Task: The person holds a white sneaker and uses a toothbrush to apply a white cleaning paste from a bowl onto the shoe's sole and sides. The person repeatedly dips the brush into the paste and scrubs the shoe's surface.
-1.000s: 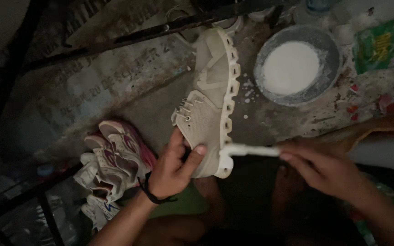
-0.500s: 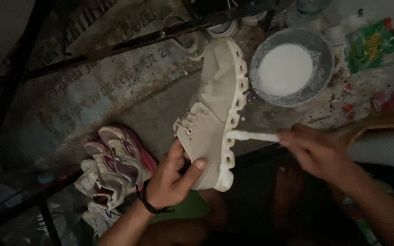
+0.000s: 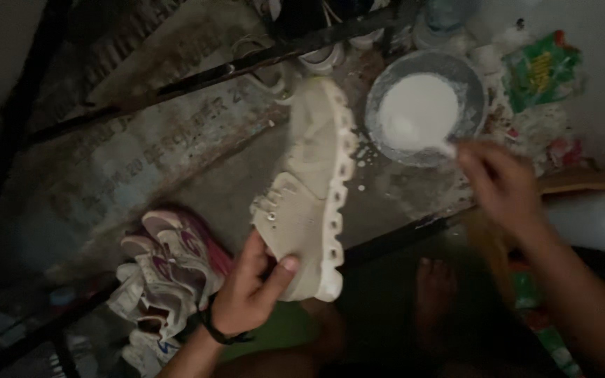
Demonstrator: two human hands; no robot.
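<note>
Two hands: left hand (image 3: 246, 297) grips shoe (image 3: 313, 189), right hand (image 3: 502, 185) at bowl (image 3: 474, 105).

You are working over a worn, stained grey concrete floor (image 3: 176, 161). On it sit a round grey metal bowl of white foamy liquid (image 3: 425, 108), a pile of pink-and-white sneakers (image 3: 166, 269) (heaped loosely), a crumpled green plastic packet (image 3: 544, 70), and a white plastic container (image 3: 593, 220).

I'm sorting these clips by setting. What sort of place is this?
Probably a dim, makeshift shoe-cleaning spot on a rough concrete floor, not a proper shop. The left hand holds a beige sneaker, the right hand reaches a bowl of white paste, and more sneakers lie piled nearby.
</note>
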